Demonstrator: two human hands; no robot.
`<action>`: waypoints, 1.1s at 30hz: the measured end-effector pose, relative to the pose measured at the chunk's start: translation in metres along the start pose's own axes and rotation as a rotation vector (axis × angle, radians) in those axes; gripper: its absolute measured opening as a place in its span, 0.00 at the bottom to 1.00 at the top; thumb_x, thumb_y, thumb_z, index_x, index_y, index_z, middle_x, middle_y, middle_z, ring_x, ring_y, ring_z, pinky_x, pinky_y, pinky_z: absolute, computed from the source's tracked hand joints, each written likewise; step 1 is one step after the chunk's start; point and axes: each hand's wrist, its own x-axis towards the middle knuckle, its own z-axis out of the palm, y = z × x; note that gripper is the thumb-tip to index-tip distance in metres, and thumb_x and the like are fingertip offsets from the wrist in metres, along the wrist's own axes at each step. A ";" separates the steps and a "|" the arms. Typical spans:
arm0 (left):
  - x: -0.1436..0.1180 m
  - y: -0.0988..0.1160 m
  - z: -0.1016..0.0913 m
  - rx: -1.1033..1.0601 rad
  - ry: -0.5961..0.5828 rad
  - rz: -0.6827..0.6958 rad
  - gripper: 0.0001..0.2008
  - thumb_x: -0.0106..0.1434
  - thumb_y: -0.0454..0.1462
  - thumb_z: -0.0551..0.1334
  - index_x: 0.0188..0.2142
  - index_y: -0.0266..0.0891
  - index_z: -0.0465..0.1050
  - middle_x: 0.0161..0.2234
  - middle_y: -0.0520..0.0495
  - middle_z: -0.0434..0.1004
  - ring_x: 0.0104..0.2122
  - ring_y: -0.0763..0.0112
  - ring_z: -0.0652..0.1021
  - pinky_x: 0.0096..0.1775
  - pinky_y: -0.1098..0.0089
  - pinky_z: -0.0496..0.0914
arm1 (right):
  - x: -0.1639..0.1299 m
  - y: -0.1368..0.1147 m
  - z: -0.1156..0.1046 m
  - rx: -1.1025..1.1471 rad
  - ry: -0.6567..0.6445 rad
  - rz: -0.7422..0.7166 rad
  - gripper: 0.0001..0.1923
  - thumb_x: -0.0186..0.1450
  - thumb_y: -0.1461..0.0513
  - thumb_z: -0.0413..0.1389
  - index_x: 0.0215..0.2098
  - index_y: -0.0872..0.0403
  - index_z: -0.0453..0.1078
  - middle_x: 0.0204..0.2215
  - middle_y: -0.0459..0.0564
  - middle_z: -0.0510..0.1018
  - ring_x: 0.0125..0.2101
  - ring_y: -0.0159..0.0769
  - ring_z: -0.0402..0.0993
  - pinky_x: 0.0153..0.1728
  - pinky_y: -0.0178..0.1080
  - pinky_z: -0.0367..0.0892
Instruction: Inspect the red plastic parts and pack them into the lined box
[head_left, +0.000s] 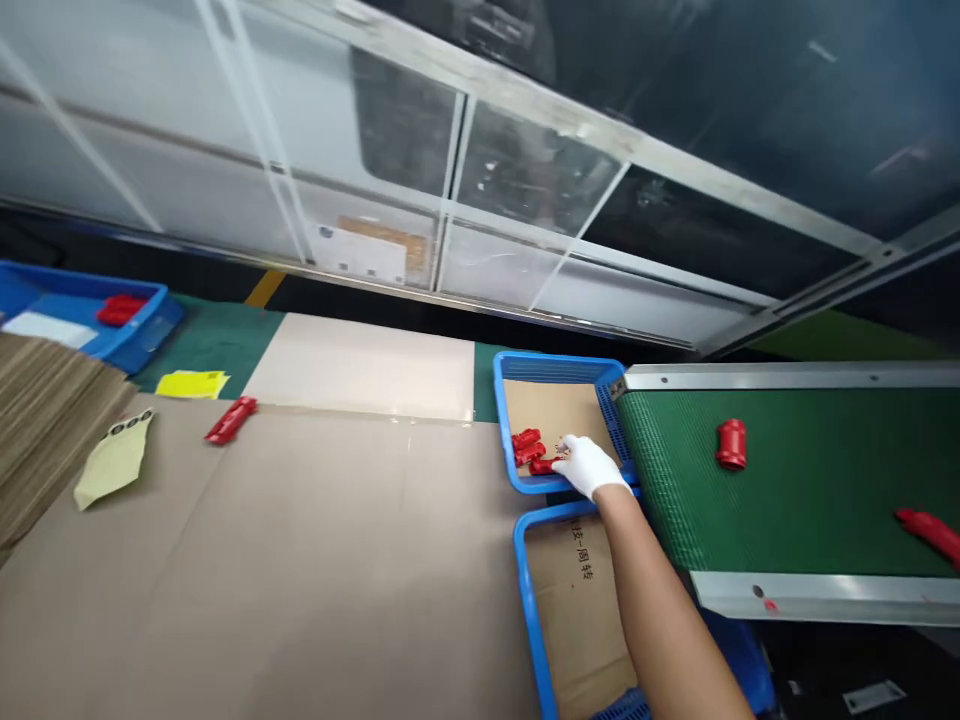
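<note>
My right hand (589, 467), in a white glove, reaches into the upper blue basket (501, 420). Its fingers are closed at the end of a small red moulded part (543, 466), low down near the front wall. Beside that part lie a few more glossy red pieces (527, 440), bunched at the basket's left side on a brown cardboard liner (559, 405). The glove hides part of the liner. My left hand is out of view.
A lower blue basket (528, 600) with cardboard stands nearer me. On the right, a green conveyor belt (810, 480) carries red parts (732, 444). One red piece (231, 420) lies on the table, near a cardboard stack (52, 430) and a blue bin (142, 330).
</note>
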 end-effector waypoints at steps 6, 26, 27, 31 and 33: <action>0.079 0.110 0.033 0.036 -0.172 0.321 0.14 0.69 0.37 0.50 0.35 0.45 0.74 0.31 0.50 0.76 0.32 0.71 0.75 0.36 0.69 0.71 | 0.067 0.022 0.018 -0.025 -0.346 -0.089 0.35 0.49 0.51 0.67 0.52 0.55 0.71 0.52 0.61 0.75 0.52 0.49 0.74 0.53 0.46 0.71; 0.278 0.201 0.143 0.670 -0.536 0.108 0.13 0.62 0.39 0.60 0.46 0.37 0.72 0.46 0.34 0.65 0.46 0.49 0.72 0.41 0.57 0.71 | -0.091 0.049 0.005 1.372 0.131 0.161 0.24 0.63 0.40 0.46 0.40 0.49 0.68 0.21 0.44 0.70 0.18 0.27 0.57 0.20 0.32 0.57; 0.275 0.204 0.128 0.599 -0.513 0.128 0.14 0.60 0.41 0.62 0.45 0.39 0.72 0.45 0.37 0.66 0.44 0.52 0.72 0.41 0.60 0.71 | -0.104 0.042 0.012 1.498 0.098 0.207 0.25 0.62 0.39 0.46 0.41 0.48 0.68 0.19 0.43 0.68 0.16 0.26 0.54 0.18 0.32 0.53; 0.234 0.173 0.041 0.313 -0.205 0.104 0.12 0.58 0.37 0.60 0.43 0.43 0.70 0.42 0.45 0.65 0.42 0.64 0.73 0.41 0.69 0.69 | -0.136 0.005 0.044 1.725 -0.062 0.350 0.31 0.59 0.37 0.49 0.46 0.51 0.68 0.17 0.43 0.67 0.13 0.24 0.51 0.17 0.30 0.46; 0.200 0.132 0.005 0.400 -0.138 -0.086 0.13 0.58 0.36 0.59 0.44 0.46 0.70 0.44 0.46 0.65 0.42 0.63 0.73 0.41 0.67 0.69 | -0.140 -0.016 0.065 1.823 -0.181 0.375 0.32 0.59 0.37 0.49 0.46 0.52 0.67 0.17 0.42 0.67 0.13 0.23 0.51 0.17 0.30 0.46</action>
